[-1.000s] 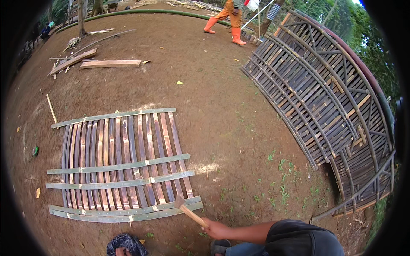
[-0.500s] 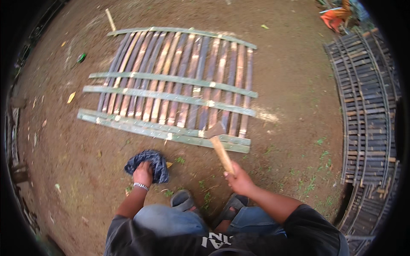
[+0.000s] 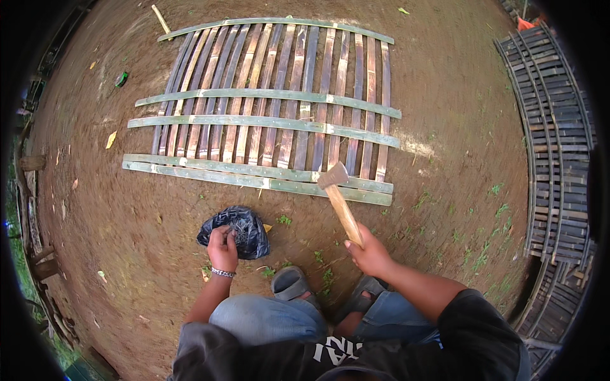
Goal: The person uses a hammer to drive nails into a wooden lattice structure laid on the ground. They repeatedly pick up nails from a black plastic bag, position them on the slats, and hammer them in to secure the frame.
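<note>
My right hand (image 3: 370,253) is wrapped round the wooden handle of a hatchet (image 3: 345,216). The hatchet's metal head points away from me and overlaps the near edge of a slatted bamboo panel (image 3: 267,122) in the view. At my left, a black plastic bag (image 3: 255,240) lies crumpled on the dirt with its mouth spread. Thin grey nails (image 3: 243,227) show inside it. My left hand (image 3: 222,251), with a chain bracelet at the wrist, is at the bag's near left rim, thumb and fingers drawn together. Whatever they pinch is too small to make out.
The panel has dark upright slats crossed by several green bamboo strips. Stacked bamboo panels (image 3: 559,146) stand along the right side. A short stick (image 3: 161,19) lies at the panel's far left corner, and a small green object (image 3: 121,79) rests on the dirt.
My left hand has drawn back from deep in the bag to its rim, and the bag's mouth now shows the nails. The hatchet stays in my right hand. The whole view has shifted.
</note>
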`<state>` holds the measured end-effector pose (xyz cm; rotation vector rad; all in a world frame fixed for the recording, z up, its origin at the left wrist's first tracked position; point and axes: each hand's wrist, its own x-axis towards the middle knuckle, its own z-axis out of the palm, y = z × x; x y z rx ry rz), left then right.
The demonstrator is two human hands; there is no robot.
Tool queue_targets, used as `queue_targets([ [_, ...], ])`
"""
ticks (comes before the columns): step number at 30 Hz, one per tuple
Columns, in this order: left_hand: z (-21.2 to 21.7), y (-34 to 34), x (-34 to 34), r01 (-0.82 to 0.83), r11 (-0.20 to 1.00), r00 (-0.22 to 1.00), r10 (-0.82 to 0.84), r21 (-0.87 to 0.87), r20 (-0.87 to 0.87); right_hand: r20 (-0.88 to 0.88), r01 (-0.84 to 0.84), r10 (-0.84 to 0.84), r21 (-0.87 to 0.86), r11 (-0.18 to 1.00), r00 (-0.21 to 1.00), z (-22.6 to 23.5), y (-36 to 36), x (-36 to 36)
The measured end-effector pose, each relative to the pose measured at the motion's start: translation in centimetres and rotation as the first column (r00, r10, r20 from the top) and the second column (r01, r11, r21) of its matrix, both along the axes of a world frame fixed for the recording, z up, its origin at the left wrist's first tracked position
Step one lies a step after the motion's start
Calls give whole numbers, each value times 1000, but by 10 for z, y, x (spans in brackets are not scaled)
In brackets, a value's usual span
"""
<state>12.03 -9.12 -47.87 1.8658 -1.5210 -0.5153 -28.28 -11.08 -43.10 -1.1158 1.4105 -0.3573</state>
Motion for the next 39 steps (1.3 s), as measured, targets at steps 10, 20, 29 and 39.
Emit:
queue_targets([
  [10,79,-88,-117,388,871,641,-21,300,-767,509,348,-420,235,908,752,26,-45,116],
  [20,53,-86,-163,238,944,460,97,227,-883,419,538,-567,198,819,709,30,-54,103],
  [29,57,-91,-177,366,884,456,103,292,-884,450,606,-615,185,773,647,20,-54,84],
  [39,49,-93,-176,398,875,468,63,274,-882,398,590,-577,103,801,713,26,-55,73],
])
